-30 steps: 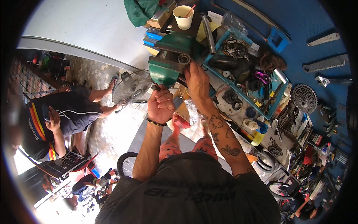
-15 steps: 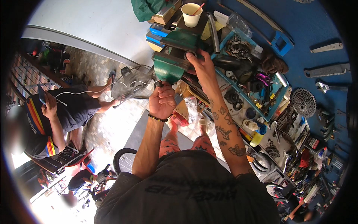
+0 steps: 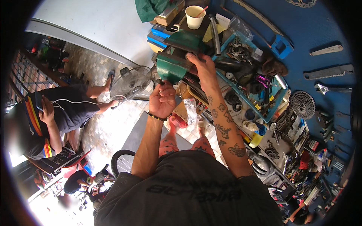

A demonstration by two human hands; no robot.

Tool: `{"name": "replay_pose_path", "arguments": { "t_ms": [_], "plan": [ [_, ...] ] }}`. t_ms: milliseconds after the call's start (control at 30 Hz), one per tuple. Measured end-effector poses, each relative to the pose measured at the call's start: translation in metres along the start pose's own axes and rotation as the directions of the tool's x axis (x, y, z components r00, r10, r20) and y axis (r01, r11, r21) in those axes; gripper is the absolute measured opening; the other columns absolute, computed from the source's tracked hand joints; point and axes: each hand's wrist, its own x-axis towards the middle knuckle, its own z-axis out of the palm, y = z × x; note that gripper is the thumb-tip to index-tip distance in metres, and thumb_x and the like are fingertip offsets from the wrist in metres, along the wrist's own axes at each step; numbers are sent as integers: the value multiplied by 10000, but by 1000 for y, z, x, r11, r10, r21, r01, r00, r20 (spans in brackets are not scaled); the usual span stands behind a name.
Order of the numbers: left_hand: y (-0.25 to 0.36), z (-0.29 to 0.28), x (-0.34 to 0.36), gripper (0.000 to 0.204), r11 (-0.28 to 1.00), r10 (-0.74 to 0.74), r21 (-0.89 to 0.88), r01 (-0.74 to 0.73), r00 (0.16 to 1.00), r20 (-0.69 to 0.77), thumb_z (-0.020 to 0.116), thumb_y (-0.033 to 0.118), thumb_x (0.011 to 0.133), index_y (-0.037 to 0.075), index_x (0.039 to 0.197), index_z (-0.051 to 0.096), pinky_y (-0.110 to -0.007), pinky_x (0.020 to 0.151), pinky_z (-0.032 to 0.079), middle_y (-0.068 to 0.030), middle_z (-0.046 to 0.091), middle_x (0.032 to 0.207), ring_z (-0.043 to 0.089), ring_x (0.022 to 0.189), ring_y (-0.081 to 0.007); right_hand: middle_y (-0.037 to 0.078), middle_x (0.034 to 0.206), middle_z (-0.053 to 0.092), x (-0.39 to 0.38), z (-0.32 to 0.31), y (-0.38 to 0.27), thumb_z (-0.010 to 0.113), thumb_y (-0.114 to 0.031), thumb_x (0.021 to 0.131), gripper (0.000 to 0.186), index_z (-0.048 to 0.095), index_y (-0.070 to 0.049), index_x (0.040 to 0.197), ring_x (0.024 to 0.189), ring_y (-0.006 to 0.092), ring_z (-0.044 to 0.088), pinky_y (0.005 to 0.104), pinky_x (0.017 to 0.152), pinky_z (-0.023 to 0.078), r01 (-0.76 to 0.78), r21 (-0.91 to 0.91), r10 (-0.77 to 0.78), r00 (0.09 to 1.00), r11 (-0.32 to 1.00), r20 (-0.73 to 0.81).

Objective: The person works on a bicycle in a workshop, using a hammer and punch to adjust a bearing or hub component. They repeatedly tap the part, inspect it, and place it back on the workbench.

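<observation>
A green bench vise (image 3: 169, 67) sits at the upper middle. My left hand (image 3: 162, 100) is closed below it, fingers curled on the end of its handle (image 3: 158, 82). My right hand (image 3: 203, 71) is at the jaws, thumb pressed on a small dark round part (image 3: 191, 53) between them and fingers wrapped behind, largely hidden. Whether the jaws grip that part, I cannot tell.
A teal tray (image 3: 264, 116) of parts and tools, a paper cup (image 3: 194, 22) and a metal tube (image 3: 215, 37) surround the vise. Tools hang on a blue board (image 3: 320, 34). A seated person (image 3: 56, 113) is left, beside a fan (image 3: 130, 83).
My right hand has risen, bringing its thumb over the round part that showed uncovered a second ago. My left hand stays on the handle end. The view has shifted slightly.
</observation>
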Motion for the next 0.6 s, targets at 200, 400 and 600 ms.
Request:
{"name": "replay_pose_path", "arguments": {
  "t_ms": [200, 400, 600],
  "plan": [
    [5, -10, 0, 179, 985, -47, 164, 58, 997, -68, 585, 172, 1048, 10, 1117, 621, -209, 557, 505, 11, 584, 840, 547, 751, -96, 147, 1179, 670, -1, 1, 1, 843, -297, 867, 681, 482, 49, 1330, 1000, 208, 683, 359, 875, 563, 3, 8, -3, 1000, 1000, -15],
    [-5, -19, 2, 242, 788, 161, 615, 13, 961, -227, 549, 301, 1086, 74, 1053, 629, -205, 523, 469, 13, 605, 785, 556, 707, -98, 158, 1156, 667, 2, -1, 7, 849, -297, 854, 693, 481, 68, 1313, 976, 219, 690, 365, 855, 571, 36, 36, -35, 999, 999, -12],
    [-28, -31, 12, 389, 129, 587, 962, 239, 764, -268, 669, 386, 1001, -2, 987, 655, -270, 456, 493, -91, 718, 804, 642, 638, -143, 166, 1175, 651, 7, -3, 12, 837, -365, 862, 756, 453, 64, 1352, 1026, 232, 662, 389, 918, 542, 27, -45, -28, 1000, 999, -13]
  ]
}}
